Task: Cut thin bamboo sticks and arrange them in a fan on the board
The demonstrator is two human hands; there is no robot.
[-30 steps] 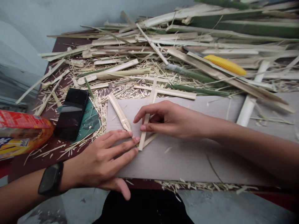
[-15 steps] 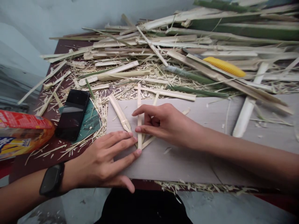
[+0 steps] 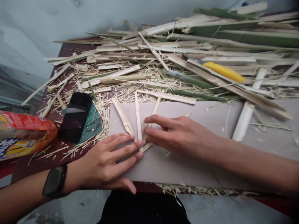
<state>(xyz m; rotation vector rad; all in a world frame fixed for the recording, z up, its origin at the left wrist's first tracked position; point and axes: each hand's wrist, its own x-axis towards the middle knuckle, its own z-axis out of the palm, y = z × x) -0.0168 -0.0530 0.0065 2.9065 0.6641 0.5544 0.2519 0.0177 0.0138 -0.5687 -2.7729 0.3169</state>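
Note:
My left hand [image 3: 107, 158] lies with fingers stretched out, its fingertips pressing on the lower ends of several thin bamboo strips that meet in a fan. One pale bamboo strip [image 3: 137, 116] stands nearly upright from under those fingertips. A second bamboo strip [image 3: 156, 107] leans right and passes beneath the fingers of my right hand [image 3: 168, 130]. Thumb and index finger there are slightly apart, and the strip shows in the gap; whether they touch it is unclear. Left of these lies a wider split bamboo piece [image 3: 122, 115] with a node, its lower end at my left fingers.
A grey board [image 3: 187, 165] lies under my hands. To the left are a phone [image 3: 76, 116] on a green mat [image 3: 94, 124] and a bottle with a red label [image 3: 25, 133]. Bamboo pieces and shavings cover the back, with a yellow-handled tool [image 3: 224, 71] among them.
My right hand has moved right and slightly down, from the upright strip to the right-leaning one. The upright strip's top now tilts a little left. My left hand stays on the lower ends.

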